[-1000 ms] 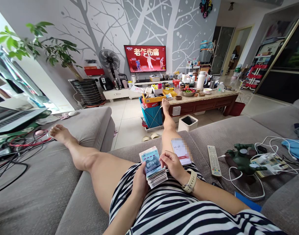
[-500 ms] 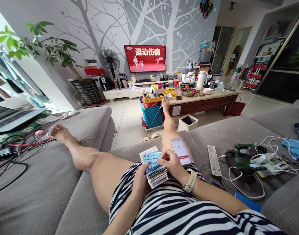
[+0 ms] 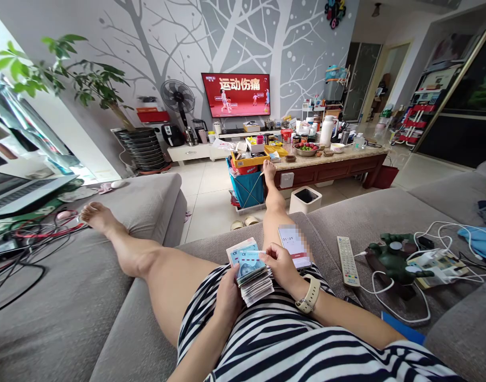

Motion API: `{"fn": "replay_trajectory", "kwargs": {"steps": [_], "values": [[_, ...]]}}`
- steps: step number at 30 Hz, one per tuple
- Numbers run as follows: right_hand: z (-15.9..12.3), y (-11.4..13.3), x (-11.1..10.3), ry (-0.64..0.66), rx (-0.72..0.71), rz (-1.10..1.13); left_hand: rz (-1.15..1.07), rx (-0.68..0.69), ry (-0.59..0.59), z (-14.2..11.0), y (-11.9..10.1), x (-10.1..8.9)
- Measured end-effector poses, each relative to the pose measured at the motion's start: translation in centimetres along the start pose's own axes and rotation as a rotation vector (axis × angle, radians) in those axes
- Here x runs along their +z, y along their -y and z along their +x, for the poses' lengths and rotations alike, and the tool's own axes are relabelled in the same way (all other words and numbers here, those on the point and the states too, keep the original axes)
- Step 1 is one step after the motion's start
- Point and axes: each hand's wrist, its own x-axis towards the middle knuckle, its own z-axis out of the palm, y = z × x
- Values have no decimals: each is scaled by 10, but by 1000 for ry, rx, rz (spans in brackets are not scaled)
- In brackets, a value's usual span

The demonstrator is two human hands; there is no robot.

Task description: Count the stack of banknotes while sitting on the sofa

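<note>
Head view, thick banknote stack [image 3: 251, 272], blue on top, pale layered edges

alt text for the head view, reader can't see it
A person's left hand grips a wad of banknotes while the right hand pinches one near its corner. A phone lies on the right leg, with a cluttered table and lit television beyond.
</note>
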Motion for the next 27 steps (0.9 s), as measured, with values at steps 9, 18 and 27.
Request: {"fn": "replay_trajectory", "kwargs": {"steps": [9,18,27], "values": [[-5,11,0,60,-36,51,46,51,-32,-3,-4,5],[-5,10,0,85,-44,59,116,72,-59,-5,-8,6],[-5,10,0,91,-58,97,125,67,-103,-8,-13,11]]}}
